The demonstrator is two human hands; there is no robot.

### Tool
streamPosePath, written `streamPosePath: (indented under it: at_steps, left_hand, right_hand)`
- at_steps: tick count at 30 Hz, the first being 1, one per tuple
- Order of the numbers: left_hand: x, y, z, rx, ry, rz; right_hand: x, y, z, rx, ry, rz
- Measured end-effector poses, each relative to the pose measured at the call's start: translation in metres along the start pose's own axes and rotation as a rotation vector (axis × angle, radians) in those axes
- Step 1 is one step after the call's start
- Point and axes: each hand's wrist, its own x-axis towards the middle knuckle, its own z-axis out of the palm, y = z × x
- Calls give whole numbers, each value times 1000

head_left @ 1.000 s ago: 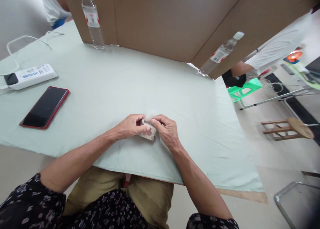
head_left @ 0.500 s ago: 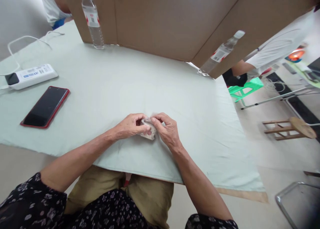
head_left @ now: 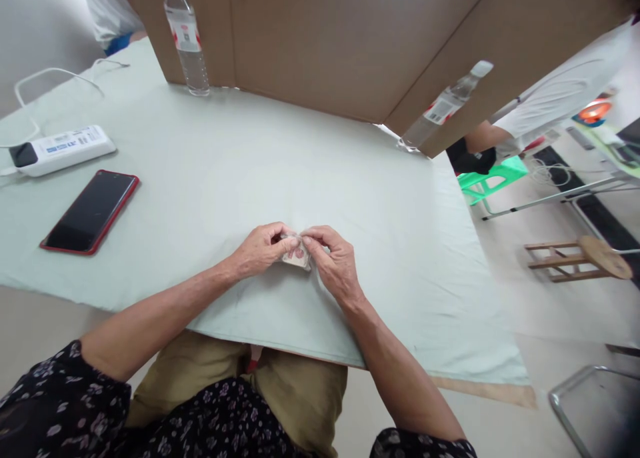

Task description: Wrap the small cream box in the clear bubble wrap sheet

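Observation:
A small pale packet (head_left: pixel 297 255) with reddish marks and what looks like a clear wrapping is held near the front edge of the cloth-covered table. My left hand (head_left: pixel 263 248) is closed on its left side, the thumb lying across its upper part. The fingers of my right hand (head_left: pixel 333 255) pinch the packet's upper right edge. The fingertips of both hands nearly meet at its top. My fingers hide part of the packet.
The pale green tablecloth (head_left: pixel 240 158) bears a red-edged phone (head_left: pixel 91 211) and a white power strip (head_left: pixel 70 151) at left. Two clear bottles (head_left: pixel 187 41) (head_left: pixel 445 108) stand before a cardboard panel (head_left: pixel 320 38). People are partly visible behind. A wooden stool (head_left: pixel 580 258) is at right.
My left thumb has shifted up and right along the packet. The packet's lower edge sits slightly higher and its face is tilted differently. My right hand has barely moved.

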Motion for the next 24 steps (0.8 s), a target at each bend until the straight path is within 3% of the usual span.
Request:
streamPosePath:
  at_steps: [6,12,16,24]
  left_hand:
    - [1,-3,-7,-28,-5,-33]
    - [-1,0,-16,154,-29,-31]
    - [-1,2,-15,177,-20,-17]
    - [1,2,-12,216,45,-16]
  right_hand:
    - [-1,9,5,-148,61,-184]
    - [-2,15,5,-248,85,-310]
    - [-3,17,2,-328,41,-367]
    - [2,16,-17,-628,-90,-630]
